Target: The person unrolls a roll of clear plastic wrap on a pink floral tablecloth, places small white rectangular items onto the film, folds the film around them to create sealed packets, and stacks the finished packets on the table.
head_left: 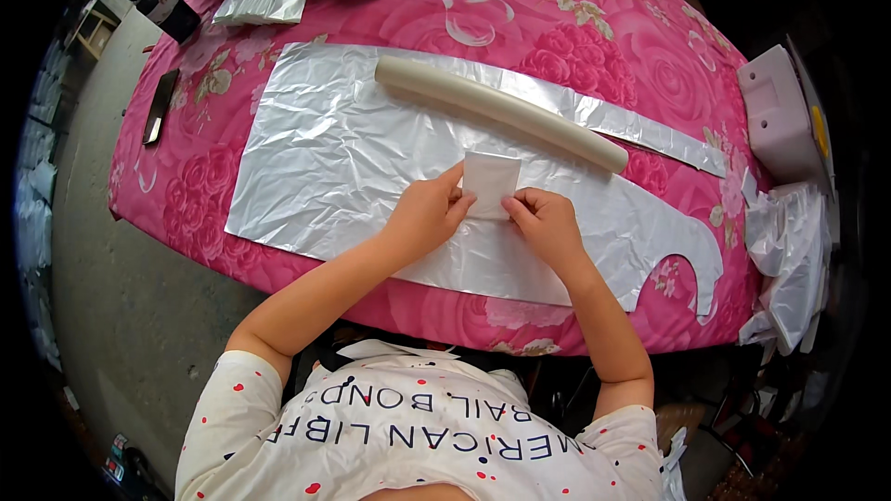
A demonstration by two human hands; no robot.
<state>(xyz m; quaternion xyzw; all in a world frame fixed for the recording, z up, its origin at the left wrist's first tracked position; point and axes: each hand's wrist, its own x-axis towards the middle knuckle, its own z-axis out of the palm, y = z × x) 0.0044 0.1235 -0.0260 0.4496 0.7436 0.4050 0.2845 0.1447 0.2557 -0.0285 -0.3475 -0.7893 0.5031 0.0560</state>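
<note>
Both hands (429, 215) (549, 225) — fingers (522, 210) pinching its edges — hold a flat, pale square (492, 183) over crinkled, silvery sheeting (325, 148).

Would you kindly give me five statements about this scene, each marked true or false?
1. The left hand and the right hand both hold the small white square. True.
2. The beige tube stands upright. False: the beige tube lies on the silver sheet.
3. The silver sheet has a rounded notch near its right end. True.
4. The tablecloth is plain blue. False: the tablecloth is pink and flowered.
5. The black container is at the picture's left. True.
</note>
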